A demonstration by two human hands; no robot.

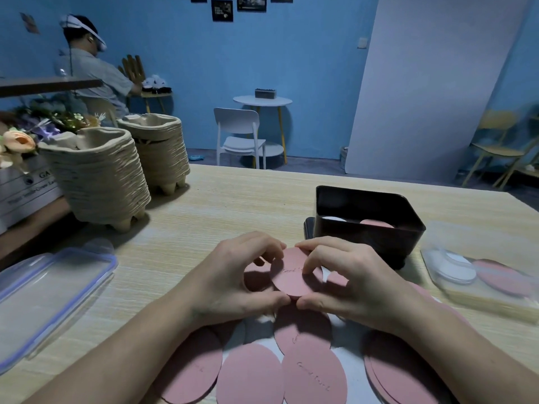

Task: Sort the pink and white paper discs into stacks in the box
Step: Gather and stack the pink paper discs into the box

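Left hand point(233, 275): fingers pinch the left rim of a pink disc point(288, 272)
Right hand point(350, 281): fingers grip the same disc's right rim
Loose discs point(250, 374): pink and white; spread along the tabletop's point(233, 199) near edge
Box point(367, 228): black; toward the right edge; one white and one pink stack inside

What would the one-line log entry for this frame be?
left hand: gripping pink disc | right hand: gripping same disc | black box: one white, one pink stack started | loose discs: on table
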